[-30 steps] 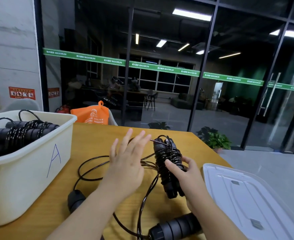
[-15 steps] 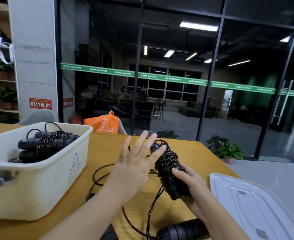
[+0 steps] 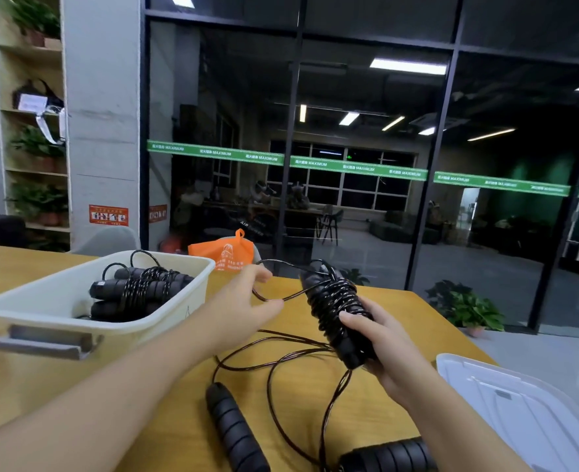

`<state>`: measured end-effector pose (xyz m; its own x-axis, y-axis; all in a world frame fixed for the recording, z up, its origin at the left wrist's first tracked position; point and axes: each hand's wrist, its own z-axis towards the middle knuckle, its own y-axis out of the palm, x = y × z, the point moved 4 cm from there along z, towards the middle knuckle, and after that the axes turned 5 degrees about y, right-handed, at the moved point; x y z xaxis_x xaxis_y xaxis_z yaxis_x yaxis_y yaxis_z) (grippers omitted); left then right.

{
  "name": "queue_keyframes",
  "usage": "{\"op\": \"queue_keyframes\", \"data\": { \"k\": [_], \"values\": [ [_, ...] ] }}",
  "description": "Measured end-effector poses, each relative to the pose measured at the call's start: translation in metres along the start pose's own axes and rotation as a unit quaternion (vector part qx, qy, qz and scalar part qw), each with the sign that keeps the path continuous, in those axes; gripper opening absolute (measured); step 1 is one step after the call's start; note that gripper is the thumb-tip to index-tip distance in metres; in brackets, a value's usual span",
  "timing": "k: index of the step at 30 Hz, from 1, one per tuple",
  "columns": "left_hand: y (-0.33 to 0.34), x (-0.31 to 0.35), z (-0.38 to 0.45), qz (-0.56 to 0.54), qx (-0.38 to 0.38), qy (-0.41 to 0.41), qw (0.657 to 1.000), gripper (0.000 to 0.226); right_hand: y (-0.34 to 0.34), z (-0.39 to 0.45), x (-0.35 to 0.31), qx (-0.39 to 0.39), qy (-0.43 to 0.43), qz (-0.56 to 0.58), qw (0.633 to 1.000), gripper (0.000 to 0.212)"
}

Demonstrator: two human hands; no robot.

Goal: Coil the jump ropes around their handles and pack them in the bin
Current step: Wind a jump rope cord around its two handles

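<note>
My right hand (image 3: 380, 338) gripped the coiled handles (image 3: 335, 311); my left hand (image 3: 244, 301) pinched a loop of rope (image 3: 274, 296) right of the bin (image 3: 60, 315).

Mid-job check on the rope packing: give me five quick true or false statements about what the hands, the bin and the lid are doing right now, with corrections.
1. The right hand grips the coiled handle bundle. True.
2. The left hand lies flat on the table. False: it is raised and pinches a loop of the rope's loose end beside the bundle.
3. The bin already holds a coiled jump rope. True.
4. The white lid is closed on the bin. False: it lies on the table at the right, and the bin is open.
5. No other rope is left on the table. False: two loose handles and uncoiled rope lie near the front edge.
</note>
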<state>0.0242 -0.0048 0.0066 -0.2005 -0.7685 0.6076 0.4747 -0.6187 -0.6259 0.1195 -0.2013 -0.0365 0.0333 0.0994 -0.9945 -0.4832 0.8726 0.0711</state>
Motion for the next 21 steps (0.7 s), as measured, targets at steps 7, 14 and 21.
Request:
{"op": "queue_keyframes", "data": {
  "k": [7, 14, 21],
  "values": [
    [0.004, -0.016, 0.001, -0.331, -0.016, -0.254, 0.909, 0.064, 0.020, -0.003, -0.007, -0.064, -0.042, 0.029, 0.997, 0.061],
    [0.015, -0.026, -0.014, -0.365, -0.194, -0.378, 0.828, 0.056, 0.029, -0.012, -0.005, -0.092, -0.097, 0.002, 0.991, 0.081],
    [0.009, -0.027, 0.003, -0.547, -0.011, -0.339, 0.765, 0.014, 0.034, -0.015, 0.009, -0.148, -0.058, -0.028, 0.987, 0.076]
  ]
}}
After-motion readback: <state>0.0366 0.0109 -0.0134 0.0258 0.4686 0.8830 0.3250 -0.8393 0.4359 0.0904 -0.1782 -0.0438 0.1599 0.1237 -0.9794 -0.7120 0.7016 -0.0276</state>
